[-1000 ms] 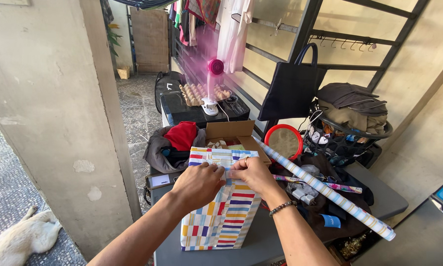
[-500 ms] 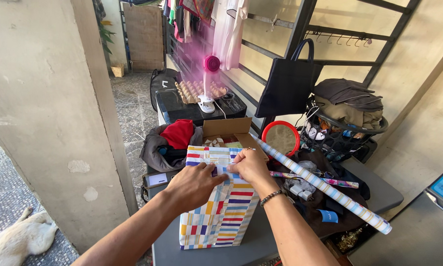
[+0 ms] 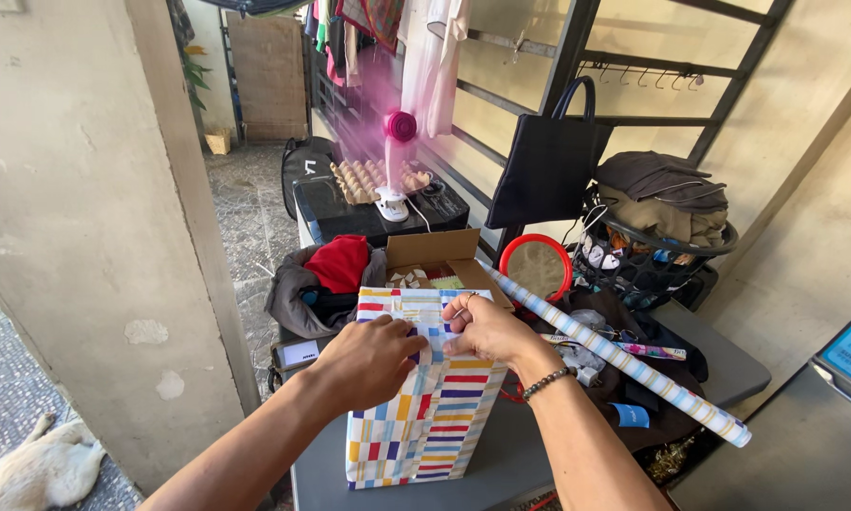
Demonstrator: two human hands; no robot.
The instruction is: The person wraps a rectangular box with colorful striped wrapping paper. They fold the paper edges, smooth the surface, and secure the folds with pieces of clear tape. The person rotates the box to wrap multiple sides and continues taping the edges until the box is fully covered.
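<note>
The wrapped box [image 3: 424, 397] on the worktop [image 3: 501, 464] is pinched by both hands [image 3: 373, 358] [image 3: 487, 328]; its top seam is hidden beneath them.

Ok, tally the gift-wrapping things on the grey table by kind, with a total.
Wrapped box, multicoloured blocks, both hands on it: 1
Striped paper roll: 1
Thin patterned roll lying behind it: 1
Open cardboard box: 1
Total: 4

One head-worn camera looks down and forward from close above the hands [image 3: 425, 345]. Beyond them it faces a metal grille [image 3: 634, 66]; a concrete pillar [image 3: 94, 237] stands left.
</note>
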